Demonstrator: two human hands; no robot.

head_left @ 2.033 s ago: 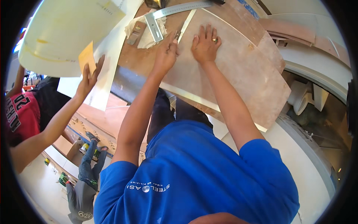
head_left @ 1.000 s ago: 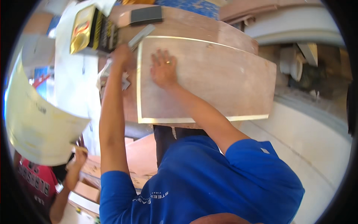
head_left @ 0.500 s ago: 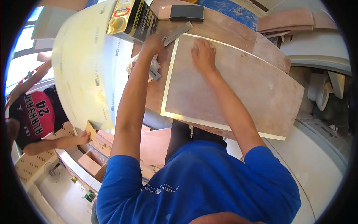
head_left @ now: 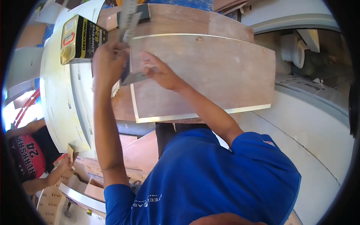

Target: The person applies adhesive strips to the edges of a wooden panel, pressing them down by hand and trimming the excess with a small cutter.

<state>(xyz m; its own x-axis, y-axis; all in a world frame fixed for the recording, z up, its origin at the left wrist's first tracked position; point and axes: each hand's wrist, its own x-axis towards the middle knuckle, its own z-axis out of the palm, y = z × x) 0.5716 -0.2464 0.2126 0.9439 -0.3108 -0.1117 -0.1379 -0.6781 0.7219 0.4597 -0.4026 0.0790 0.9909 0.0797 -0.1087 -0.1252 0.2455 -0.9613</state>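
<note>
1. On the workbench (head_left: 176, 18) lies a brown laminate board (head_left: 210, 75) with a pale edge band along its left and lower sides; its lower edge overhangs the bench toward the person.
2. The left hand (head_left: 108, 62) is closed on a metal square (head_left: 129, 22) at the board's upper left corner; the blade rises from the fist toward the far side of the bench.
3. The right hand (head_left: 159, 71) rests just beside the left one, on the board, fingers curled toward the lower end of the square; whether they pinch it cannot be told.
4. A yellow and black tin (head_left: 80, 37) stands left of the hands on a large cream sheet (head_left: 62, 97), which curves down off the bench.
5. A dark block (head_left: 144, 11) lies at the far edge of the bench, behind the square.
6. At lower left, another person in a red and black shirt holds a small tan piece (head_left: 70, 152) in a hand (head_left: 62, 165) near the sheet's lower end.
</note>
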